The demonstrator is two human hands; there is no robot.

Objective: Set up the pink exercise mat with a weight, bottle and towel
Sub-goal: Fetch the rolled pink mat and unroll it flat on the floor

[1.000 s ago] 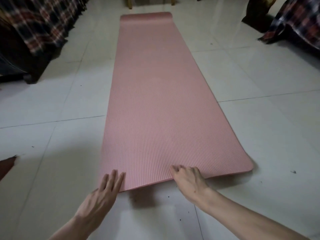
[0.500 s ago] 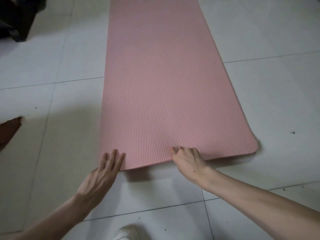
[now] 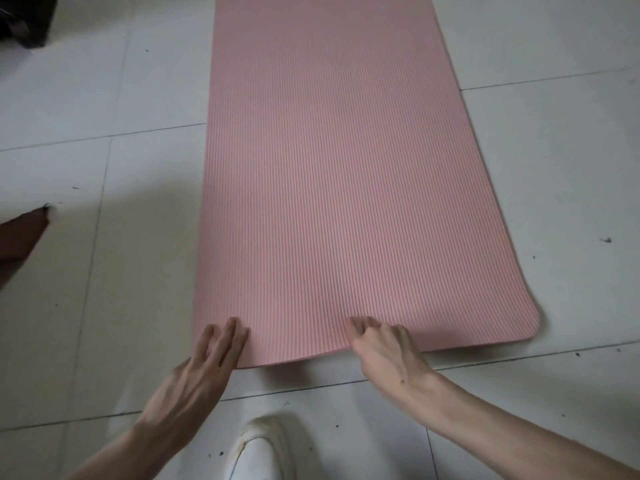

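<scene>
The pink exercise mat point(image 3: 346, 185) lies unrolled on the white tile floor and runs away from me; its far end is out of frame. My left hand point(image 3: 201, 372) rests flat at the mat's near left corner, with the fingertips on the ribbed surface. My right hand point(image 3: 384, 351) is at the middle of the near edge, its fingers curled down over that edge and its thumb hidden. The edge between my hands sits slightly off the floor, with a shadow beneath it. Nothing lies on the visible part of the mat.
My white shoe point(image 3: 259, 448) stands on the tiles just behind the mat's near edge. A brown object point(image 3: 20, 233) pokes in from the left edge. Dark furniture point(image 3: 24, 19) fills the top left corner. Open tiles lie on both sides of the mat.
The view has tilted down and drawn closer, so the mat's far end and the plaid-covered furniture have left the frame and my shoe has come in. Both hands keep their places on the near edge.
</scene>
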